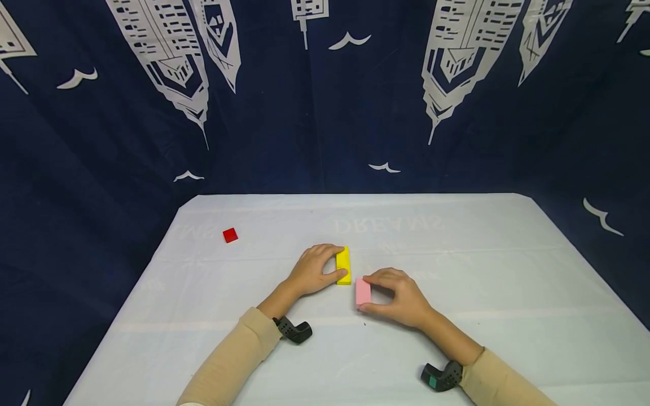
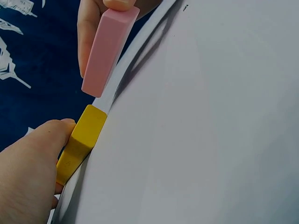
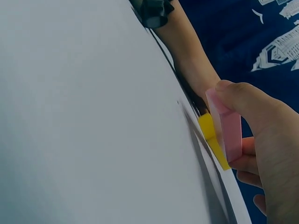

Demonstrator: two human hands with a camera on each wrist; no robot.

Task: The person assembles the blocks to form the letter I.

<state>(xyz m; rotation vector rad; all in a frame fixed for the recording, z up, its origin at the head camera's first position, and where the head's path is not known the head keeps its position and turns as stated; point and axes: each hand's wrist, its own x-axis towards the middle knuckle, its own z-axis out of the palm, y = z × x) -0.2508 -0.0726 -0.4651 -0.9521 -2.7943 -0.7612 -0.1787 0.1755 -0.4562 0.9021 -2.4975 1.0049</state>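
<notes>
My left hand [image 1: 313,269] pinches a long yellow block [image 1: 343,264] between thumb and fingers, near the middle of the table. The block rests on the white cloth. To its right and nearer me, my right hand [image 1: 402,298] grips a pink block [image 1: 363,292] by its two ends. In the left wrist view the pink block [image 2: 110,51] appears raised off the cloth, with a small gap between it and the yellow block [image 2: 84,137]. The right wrist view shows the pink block [image 3: 226,126] partly covering the yellow one [image 3: 212,140].
A small red block [image 1: 230,235] lies farther back on the left of the white-covered table [image 1: 244,225]. Behind the table hangs a dark blue curtain [image 1: 315,124] with white building prints. A black wrist device sits on each forearm.
</notes>
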